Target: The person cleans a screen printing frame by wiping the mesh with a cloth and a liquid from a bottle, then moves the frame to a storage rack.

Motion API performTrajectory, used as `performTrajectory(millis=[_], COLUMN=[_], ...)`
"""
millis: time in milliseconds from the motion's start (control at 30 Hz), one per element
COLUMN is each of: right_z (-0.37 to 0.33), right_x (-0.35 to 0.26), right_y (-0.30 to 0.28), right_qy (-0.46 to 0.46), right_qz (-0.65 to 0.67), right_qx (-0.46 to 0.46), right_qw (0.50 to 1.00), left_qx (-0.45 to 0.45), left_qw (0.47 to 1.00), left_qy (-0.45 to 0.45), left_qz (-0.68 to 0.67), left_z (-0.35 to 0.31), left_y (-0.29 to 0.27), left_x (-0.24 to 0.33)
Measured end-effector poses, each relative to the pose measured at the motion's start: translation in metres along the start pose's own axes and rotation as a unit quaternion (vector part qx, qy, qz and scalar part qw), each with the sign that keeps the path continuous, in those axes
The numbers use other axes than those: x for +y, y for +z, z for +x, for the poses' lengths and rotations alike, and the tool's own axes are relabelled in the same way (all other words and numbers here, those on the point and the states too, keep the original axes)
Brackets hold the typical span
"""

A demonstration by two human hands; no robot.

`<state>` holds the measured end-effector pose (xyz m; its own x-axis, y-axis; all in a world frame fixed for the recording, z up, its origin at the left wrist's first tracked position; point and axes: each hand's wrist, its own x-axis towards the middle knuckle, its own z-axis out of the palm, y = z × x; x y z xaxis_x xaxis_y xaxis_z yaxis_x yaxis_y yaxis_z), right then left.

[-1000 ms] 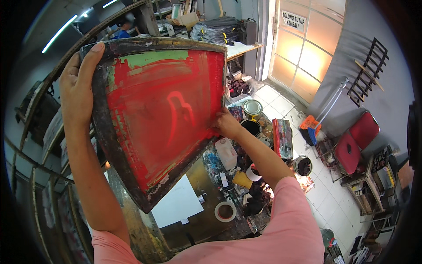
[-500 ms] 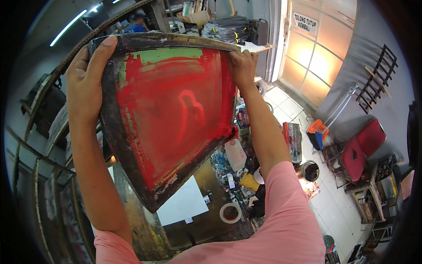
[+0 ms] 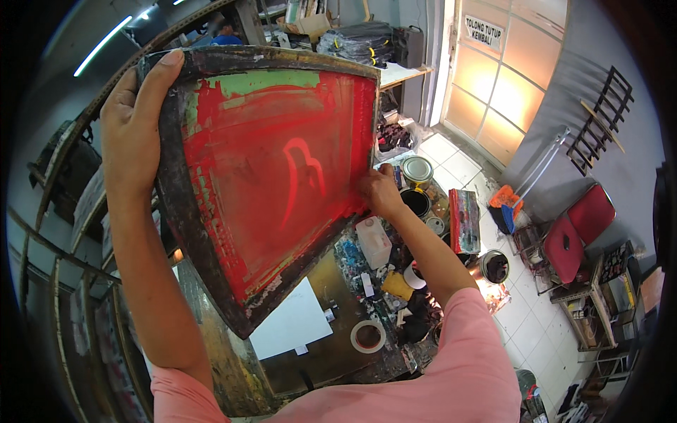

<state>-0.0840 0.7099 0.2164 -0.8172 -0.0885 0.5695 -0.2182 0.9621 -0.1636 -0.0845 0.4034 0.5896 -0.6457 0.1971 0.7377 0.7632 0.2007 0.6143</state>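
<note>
I hold a wooden-framed printing screen (image 3: 268,169) up in front of me; its mesh is coated in red ink with a green strip along the top and a pale curved mark in the middle. My left hand (image 3: 137,127) grips the frame's upper left edge, thumb over the top corner. My right hand (image 3: 377,194) is closed on the frame's lower right edge, fingers pressed against the red mesh; whether something small is in it I cannot tell.
Below is a stained worktable (image 3: 331,296) with a white sheet (image 3: 293,324), a tape roll (image 3: 368,336), a plastic jug (image 3: 374,241), ink cans (image 3: 417,170) and rags. A red chair (image 3: 578,233) stands on the tiled floor at right. Racks curve along the left.
My right hand went up to the frame's top right corner half a second ago and has now come back down to the lower right edge. The screen has tilted slightly.
</note>
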Motion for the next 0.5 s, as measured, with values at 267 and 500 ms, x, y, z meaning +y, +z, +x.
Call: performTrajectory(millis=[267, 500], right_z=[0.053, 0.152], right_x=[0.024, 0.049], right_y=[-0.042, -0.104], right_qy=[-0.006, 0.017], right_qz=[-0.03, -0.111], right_qx=[0.208, 0.338], right_qw=[0.978, 0.935], left_qx=[0.007, 0.001], left_qw=[1.0, 1.0], left_qy=[0.002, -0.008], left_qz=[0.03, 0.006], left_z=[0.0, -0.001], left_y=[-0.006, 0.0], left_x=[0.002, 0.007])
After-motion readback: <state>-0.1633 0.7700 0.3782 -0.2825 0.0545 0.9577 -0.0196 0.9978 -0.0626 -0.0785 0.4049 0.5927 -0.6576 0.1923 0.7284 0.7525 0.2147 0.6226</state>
